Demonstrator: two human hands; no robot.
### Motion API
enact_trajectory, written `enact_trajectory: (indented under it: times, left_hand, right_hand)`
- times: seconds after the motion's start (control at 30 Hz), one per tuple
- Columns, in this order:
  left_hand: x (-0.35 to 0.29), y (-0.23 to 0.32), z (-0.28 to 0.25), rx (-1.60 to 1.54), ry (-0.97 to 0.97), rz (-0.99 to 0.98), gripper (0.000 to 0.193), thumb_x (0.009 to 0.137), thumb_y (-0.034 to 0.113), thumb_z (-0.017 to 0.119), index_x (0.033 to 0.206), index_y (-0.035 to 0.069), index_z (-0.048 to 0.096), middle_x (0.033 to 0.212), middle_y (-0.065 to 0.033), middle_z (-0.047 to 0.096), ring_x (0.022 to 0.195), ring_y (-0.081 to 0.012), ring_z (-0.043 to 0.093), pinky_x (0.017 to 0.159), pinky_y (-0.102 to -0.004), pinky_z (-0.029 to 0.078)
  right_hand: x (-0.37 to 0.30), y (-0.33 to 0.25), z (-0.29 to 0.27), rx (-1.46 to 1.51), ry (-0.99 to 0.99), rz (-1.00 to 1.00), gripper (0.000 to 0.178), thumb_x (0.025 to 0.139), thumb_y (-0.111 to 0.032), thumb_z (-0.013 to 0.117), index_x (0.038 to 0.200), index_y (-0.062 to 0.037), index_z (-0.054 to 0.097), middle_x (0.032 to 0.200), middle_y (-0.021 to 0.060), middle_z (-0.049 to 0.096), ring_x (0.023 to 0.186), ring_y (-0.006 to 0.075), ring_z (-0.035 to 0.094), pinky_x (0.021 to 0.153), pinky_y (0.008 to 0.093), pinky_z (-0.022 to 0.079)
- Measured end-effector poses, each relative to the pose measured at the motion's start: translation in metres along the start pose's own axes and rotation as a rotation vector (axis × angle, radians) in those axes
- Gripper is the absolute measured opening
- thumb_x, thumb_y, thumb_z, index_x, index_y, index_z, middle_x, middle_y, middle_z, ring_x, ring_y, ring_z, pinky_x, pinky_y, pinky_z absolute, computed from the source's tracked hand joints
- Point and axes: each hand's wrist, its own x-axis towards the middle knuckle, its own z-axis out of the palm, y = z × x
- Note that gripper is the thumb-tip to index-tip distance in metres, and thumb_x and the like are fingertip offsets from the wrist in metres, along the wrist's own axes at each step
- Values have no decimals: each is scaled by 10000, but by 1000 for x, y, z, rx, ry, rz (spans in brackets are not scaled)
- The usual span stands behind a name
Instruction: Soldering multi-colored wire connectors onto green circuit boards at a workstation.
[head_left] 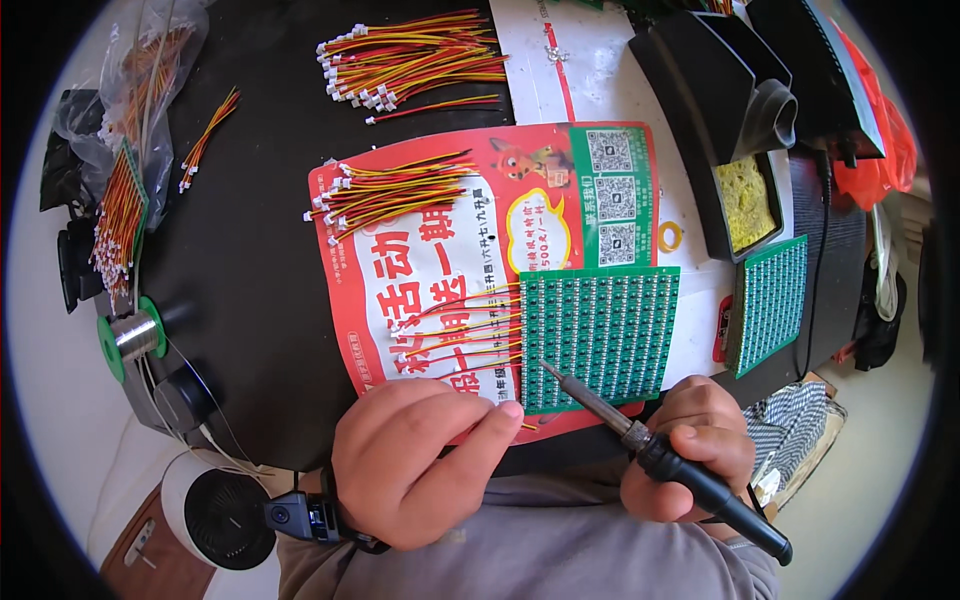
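A green circuit board [600,340] with rows of small parts lies in front of me on a printed red and white sheet [350,280]. Several red, yellow and black wires [455,325] reach its left edge, their other ends spread over the sheet. My left hand [415,465] is closed in a pinch by the board's near left corner. The tip of a thin wire [530,427] pokes out beside its fingertips. Wrapped in my right hand [705,430] is a soldering iron [715,495] with a black handle. Its metal tip points over the lower left part of the board.
Connector wires lie in a large pile [415,65] and a smaller pile [400,190]. Right, a black iron stand [690,90] holds a yellow sponge [748,205] near another green board [770,305]. Left are a solder spool [133,338] and a bagged wire bundle [120,230].
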Motion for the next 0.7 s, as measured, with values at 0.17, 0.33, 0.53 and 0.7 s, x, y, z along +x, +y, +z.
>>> enact_trajectory:
  times: [0.17, 0.33, 0.53, 0.7]
  left_hand:
    - [0, -3, 3, 14, -74, -11, 371, 621, -118, 713, 974, -7, 741, 803, -94, 651, 609, -228, 601, 550, -319, 497]
    - [-2, -3, 5, 76, -61, -5, 330, 644, -103, 725, 965, -26, 735, 781, -103, 651, 614, -235, 607, 546, -323, 498]
    - [-1, -3, 12, 153, -18, -28, 270, 685, -87, 739, 948, -38, 708, 778, -115, 646, 612, -243, 604, 534, -334, 496]
    - [0, -1, 15, 167, -54, -35, 267, 697, -89, 739, 955, -31, 705, 803, -117, 643, 632, -251, 602, 545, -342, 499]
  right_hand:
    - [3, -2, -1, -4, -20, 18, 552, 771, -422, 863, 1013, 1, 604, 696, 33, 603, 573, 183, 569, 479, 299, 428]
    - [3, -3, -4, -22, -43, 1, 547, 768, -437, 864, 986, -17, 590, 681, 26, 586, 558, 181, 554, 463, 298, 419]
    - [8, -11, 7, -68, 62, 79, 447, 819, -352, 847, 960, -27, 574, 662, 34, 564, 550, 182, 543, 452, 306, 420]
    - [9, -11, 4, -80, 20, 100, 425, 808, -317, 859, 959, -31, 582, 664, 36, 567, 546, 185, 540, 446, 306, 418]
